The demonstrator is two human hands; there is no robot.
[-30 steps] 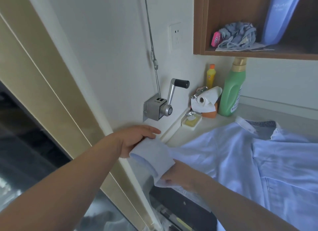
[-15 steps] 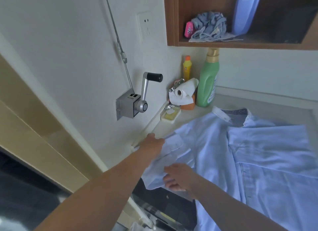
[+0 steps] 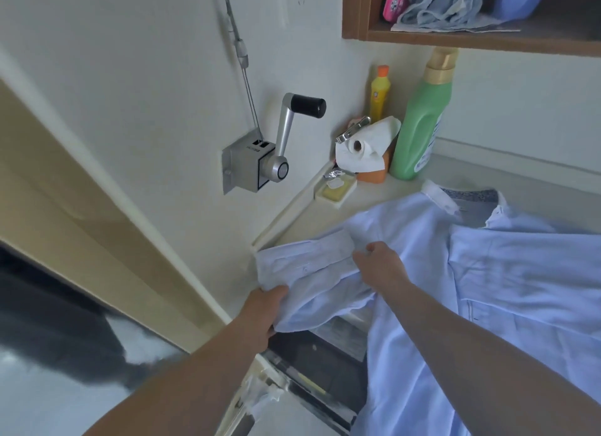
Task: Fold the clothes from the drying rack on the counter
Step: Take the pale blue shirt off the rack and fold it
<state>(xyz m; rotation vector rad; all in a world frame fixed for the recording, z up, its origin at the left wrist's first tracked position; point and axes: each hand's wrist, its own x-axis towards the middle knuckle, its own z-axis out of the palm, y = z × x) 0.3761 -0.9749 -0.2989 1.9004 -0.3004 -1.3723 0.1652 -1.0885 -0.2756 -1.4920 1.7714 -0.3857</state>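
A pale blue button-up shirt [image 3: 507, 273] lies spread on the light counter [image 3: 367, 196], collar toward the back wall, its lower part hanging over the front edge. Its left sleeve [image 3: 309, 269] is bent back across the counter's left corner, cuff near the wall. My left hand [image 3: 265, 312] grips the lower fold of that sleeve at the counter's edge. My right hand [image 3: 380, 261] pinches the sleeve cloth where it meets the shirt body.
A wall-mounted winch with a black-handled crank [image 3: 276, 149] sticks out left of the counter. At the back stand a green bottle [image 3: 419, 123], a yellow bottle [image 3: 379, 92], a paper roll [image 3: 364, 146] and a soap dish [image 3: 335, 190]. A wooden shelf [image 3: 471, 35] hangs above.
The sleeve has gone from raised off the counter's corner to lying folded on it. My left hand slid down to its lower edge; my right hand moved up onto the sleeve.
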